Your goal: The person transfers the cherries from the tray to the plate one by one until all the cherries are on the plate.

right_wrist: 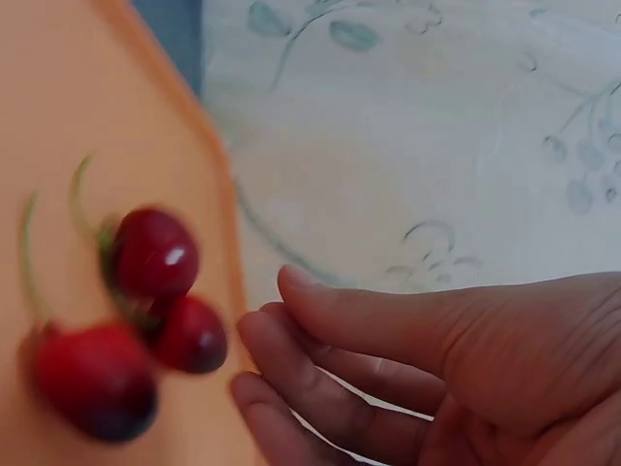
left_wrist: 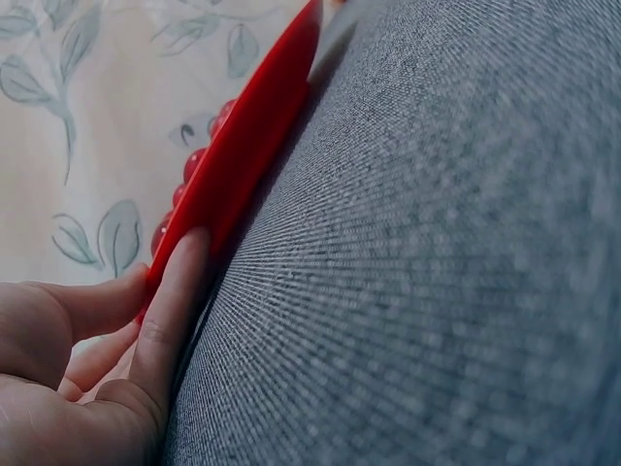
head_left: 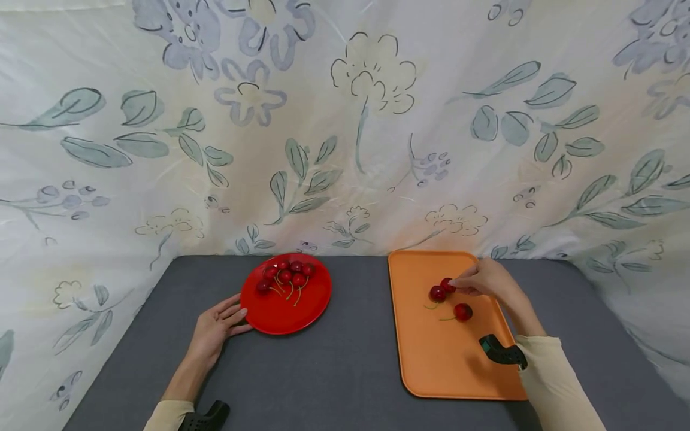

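Observation:
A round red plate (head_left: pixel 286 312) bears a cluster of several red cherries (head_left: pixel 286 276), some with green stems. My left hand (head_left: pixel 212 329) grips its left rim; the left wrist view shows the thumb at the upper edge and a finger (left_wrist: pixel 170 311) against the underside. On the orange tray (head_left: pixel 431 359) lie three cherries, two side by side and one dark red cherry (head_left: pixel 462 312) nearer me. My right hand (head_left: pixel 490 280) hovers beside the farther cherry (head_left: pixel 447 285), fingers loosely bent. In the right wrist view a gap shows between the fingertips (right_wrist: pixel 254 335) and the cherries, with nothing held.
A dark grey cloth (head_left: pixel 345 371) covers the table under plate and tray. Behind it hangs a pale curtain (head_left: pixel 345 120) with flower and leaf prints, meeting the table's far edge. Black wrist devices sit on both sleeves (head_left: pixel 555 377).

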Demonstrator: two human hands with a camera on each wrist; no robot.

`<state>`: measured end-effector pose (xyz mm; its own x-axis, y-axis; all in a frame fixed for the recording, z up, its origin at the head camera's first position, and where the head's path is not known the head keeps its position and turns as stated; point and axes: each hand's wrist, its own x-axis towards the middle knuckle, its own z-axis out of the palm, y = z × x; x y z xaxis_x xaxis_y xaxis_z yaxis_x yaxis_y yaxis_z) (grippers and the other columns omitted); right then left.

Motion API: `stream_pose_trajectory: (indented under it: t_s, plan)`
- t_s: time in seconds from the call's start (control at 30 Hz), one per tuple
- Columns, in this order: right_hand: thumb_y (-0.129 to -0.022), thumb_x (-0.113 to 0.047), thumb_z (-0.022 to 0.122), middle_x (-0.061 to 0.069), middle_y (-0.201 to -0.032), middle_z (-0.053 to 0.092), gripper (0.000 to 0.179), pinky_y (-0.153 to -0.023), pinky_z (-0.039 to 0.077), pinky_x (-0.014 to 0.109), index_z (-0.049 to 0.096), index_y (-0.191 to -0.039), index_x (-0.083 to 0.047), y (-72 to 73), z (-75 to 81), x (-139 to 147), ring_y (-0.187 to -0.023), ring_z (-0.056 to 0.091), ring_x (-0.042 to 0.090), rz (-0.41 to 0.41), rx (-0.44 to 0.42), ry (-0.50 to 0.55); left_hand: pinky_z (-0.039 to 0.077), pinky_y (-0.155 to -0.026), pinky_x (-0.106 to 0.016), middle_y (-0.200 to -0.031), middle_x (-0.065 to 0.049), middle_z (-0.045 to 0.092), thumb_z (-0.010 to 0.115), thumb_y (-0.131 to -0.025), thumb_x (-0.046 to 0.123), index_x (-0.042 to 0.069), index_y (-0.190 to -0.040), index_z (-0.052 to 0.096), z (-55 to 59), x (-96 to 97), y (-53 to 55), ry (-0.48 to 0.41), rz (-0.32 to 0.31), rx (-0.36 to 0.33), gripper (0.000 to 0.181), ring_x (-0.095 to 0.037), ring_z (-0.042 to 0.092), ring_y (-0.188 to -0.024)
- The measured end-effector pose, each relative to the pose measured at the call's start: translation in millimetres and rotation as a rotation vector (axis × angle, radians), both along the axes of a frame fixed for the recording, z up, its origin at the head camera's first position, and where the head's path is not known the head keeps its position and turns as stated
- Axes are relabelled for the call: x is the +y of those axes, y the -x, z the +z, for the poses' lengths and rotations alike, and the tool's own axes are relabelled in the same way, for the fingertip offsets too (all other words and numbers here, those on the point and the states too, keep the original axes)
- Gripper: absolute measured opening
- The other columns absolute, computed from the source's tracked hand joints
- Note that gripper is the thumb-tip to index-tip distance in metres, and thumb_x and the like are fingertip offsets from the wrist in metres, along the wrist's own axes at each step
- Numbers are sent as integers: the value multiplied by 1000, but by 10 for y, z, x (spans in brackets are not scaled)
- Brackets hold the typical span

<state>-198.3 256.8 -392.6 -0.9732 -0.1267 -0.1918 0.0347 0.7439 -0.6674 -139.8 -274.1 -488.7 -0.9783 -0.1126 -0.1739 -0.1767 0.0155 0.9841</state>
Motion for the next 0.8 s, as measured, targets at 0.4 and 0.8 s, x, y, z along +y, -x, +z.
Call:
stream_pose_trajectory:
  t_s: [0.4, 0.8]
  plan:
    - [-86, -23, 76, 1, -57, 62, 28, -49, 34, 22, 75, -67, -3, 51, -327, 138, -55, 53, 16, 10, 25, -15, 59, -84, -33, -144, -25, 43, 57, -100, 12, 0, -152, 31, 45, -35, 32, 0, -13, -15, 59, -2, 65, -98]
    - [-83, -22, 79, 2, -57, 64, 26, -47, 43, 24, 76, -67, -1, 187, -402, 25, -50, 58, 14, -59, -19, -15, 59, -84, -32, -146, -26, 41, 55, -101, 11, 1, -152, 31, 74, -7, 34, 23, 0, -32, 57, -3, 65, -98]
